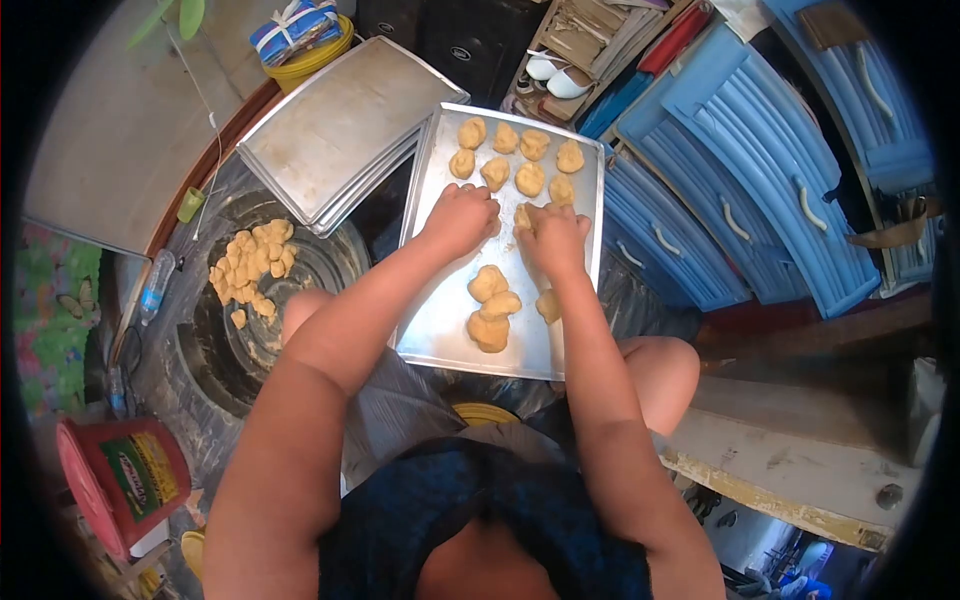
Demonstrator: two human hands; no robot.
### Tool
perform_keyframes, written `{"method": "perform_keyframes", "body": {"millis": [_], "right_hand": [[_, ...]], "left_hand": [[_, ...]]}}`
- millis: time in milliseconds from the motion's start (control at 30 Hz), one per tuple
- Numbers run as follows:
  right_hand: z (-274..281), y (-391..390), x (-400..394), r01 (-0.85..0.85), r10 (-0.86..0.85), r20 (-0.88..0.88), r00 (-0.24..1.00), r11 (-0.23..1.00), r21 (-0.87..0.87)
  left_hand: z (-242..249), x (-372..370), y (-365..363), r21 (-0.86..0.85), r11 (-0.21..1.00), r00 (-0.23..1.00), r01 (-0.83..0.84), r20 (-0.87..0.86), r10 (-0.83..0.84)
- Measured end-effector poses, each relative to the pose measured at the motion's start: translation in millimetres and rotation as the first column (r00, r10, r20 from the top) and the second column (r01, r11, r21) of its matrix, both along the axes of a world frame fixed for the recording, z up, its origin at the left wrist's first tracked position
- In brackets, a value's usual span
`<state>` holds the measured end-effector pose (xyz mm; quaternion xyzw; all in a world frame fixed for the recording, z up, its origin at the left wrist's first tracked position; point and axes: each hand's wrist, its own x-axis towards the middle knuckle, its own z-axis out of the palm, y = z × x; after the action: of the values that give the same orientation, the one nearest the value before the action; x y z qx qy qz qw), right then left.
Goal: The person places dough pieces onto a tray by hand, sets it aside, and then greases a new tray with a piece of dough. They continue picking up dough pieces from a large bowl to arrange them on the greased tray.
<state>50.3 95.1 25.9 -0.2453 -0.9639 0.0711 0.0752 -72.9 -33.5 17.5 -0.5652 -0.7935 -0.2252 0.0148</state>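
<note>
A metal baking tray (420, 330) lies in front of me, with rows of tan dough pieces (530, 179) at its far end. My right hand (558, 240) is closed on a dough piece (522, 216) at the tray's middle, fingers pressing its side. My left hand (463, 220) rests over the tray to the left, its fingers curled inward; what they hold, if anything, is hidden. A small heap of dough lumps (488, 310) sits nearer me. Another dough piece (548, 306) is partly covered by my right forearm.
On the left, a round dark basin (340, 262) holds many dough chunks (250, 262). Stacked metal trays (345, 125) stand beyond it. Blue drawers (740, 170) are at the right, and a red bucket (90, 490) is at the lower left. A bottle (155, 288) lies beside the basin.
</note>
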Motion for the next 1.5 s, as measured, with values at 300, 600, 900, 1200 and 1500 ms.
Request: {"method": "perform_keyframes", "body": {"millis": [300, 600, 900, 1200, 1500], "right_hand": [[15, -9, 47, -0.062, 0.039, -0.266, 0.963, 0.995, -0.08], [-5, -25, 109, 0.045, -0.211, -0.394, 0.895, 0.919, -0.391], [8, -49, 88, -0.166, 0.033, -0.415, 0.909, 0.943, -0.288], [-1, -62, 81, -0.109, -0.123, -0.329, 0.936, 0.788, -0.606], [-15, -64, 69, -0.037, -0.032, -0.205, 0.978, 0.945, -0.325]], "left_hand": [[-17, -4, 2, -0.01, 0.996, 0.995, 0.093, 0.033, -0.092], [12, 31, -18, 0.102, 0.991, 0.994, 0.082, -0.082, -0.074], [5, 51, -52, -0.089, 0.988, 0.888, 0.129, 0.454, -0.075], [-7, 55, -69, -0.01, 0.976, 0.854, -0.217, 0.482, 0.195], [-25, 65, -54, 0.119, 0.969, 0.912, -0.215, 0.38, 0.156]]}}
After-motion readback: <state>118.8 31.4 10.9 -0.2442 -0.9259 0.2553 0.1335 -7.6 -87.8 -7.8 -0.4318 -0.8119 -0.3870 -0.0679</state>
